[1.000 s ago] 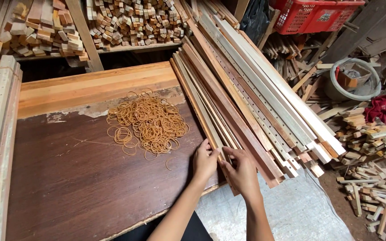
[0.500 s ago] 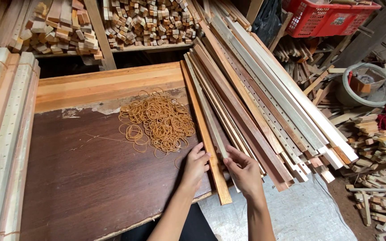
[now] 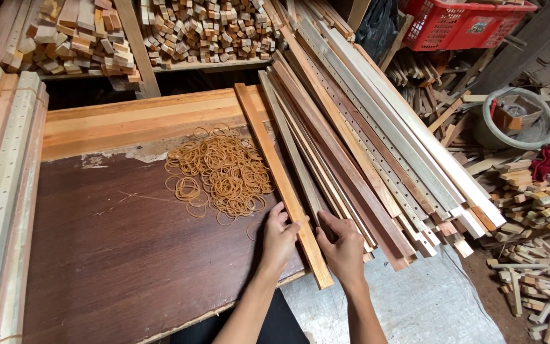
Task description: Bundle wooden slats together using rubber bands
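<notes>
A dark brown wooden worktable point(image 3: 109, 255) stands before shelves of stacked wood offcuts point(image 3: 198, 28); a red plastic basket point(image 3: 459, 25) sits above scrap-strewn floor point(image 3: 536, 286).

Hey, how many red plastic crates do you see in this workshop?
1. The red crate sits at the top right, behind the leaning wooden slats, partly cut off by the frame edge. More may be hidden outside the view.

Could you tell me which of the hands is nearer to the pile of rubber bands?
Left. The left hand lies just below the rubber bands; the right hand is farther right, beyond an orange-brown slat.
</notes>
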